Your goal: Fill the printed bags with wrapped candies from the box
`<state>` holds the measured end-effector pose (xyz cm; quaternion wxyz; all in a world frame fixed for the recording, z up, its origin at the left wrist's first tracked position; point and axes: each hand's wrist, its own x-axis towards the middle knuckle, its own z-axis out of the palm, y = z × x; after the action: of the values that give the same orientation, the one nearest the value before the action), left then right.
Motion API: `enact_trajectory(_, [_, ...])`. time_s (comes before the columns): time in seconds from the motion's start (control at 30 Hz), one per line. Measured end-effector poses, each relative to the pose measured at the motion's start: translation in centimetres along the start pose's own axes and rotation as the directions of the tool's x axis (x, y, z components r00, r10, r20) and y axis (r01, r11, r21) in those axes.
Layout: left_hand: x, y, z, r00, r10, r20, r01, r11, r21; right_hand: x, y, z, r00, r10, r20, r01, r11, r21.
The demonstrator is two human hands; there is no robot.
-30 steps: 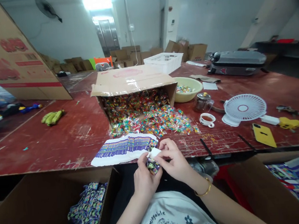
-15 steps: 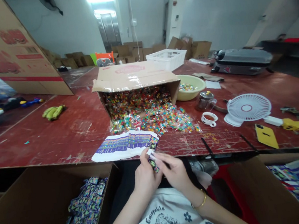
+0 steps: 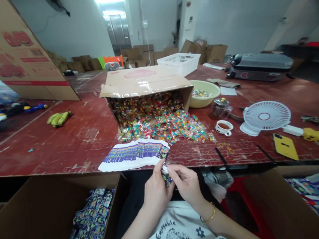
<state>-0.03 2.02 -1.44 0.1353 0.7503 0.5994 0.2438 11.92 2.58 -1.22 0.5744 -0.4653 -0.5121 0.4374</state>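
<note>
My left hand and my right hand meet just below the table edge, both pinched on one small printed packet with a dark, colourful pattern. Right above them, a fanned stack of flat printed bags lies on the red table. Behind it, a cardboard box tipped on its side spills several small clear packs of colourful candy. At lower left, an open carton holds a heap of packets with the same print.
A pale green bowl, a lidded glass jar, a white cup, a small white fan, a yellow phone and a black machine sit to the right. Bananas lie left. A second carton stands at lower right.
Both hands have dropped slightly toward my lap with the packet. The white flap seen at the packet's top a second ago is now folded in under my fingers.
</note>
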Motion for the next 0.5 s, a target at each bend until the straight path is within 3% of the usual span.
enact_trajectory(0.27, [0.1, -0.5, -0.2, 0.998, -0.058, -0.008, 0.059, 0.998, 0.03, 2.6, 0.1, 0.2, 0.983, 0.176, 0.051, -0.182, 0.971, 0.158])
enact_trajectory(0.37, [0.2, -0.3, -0.4, 0.996, -0.085, 0.018, 0.086, 0.995, -0.043, 2.1, -0.3, 0.0, 0.989, 0.08, 0.124, -0.094, 0.99, 0.108])
enact_trajectory(0.5, [0.3, -0.3, -0.9, 0.993, -0.118, 0.005, 0.116, 0.973, -0.202, 0.4, -1.5, 0.1, 0.968, -0.148, 0.203, 0.155, 0.988, -0.016])
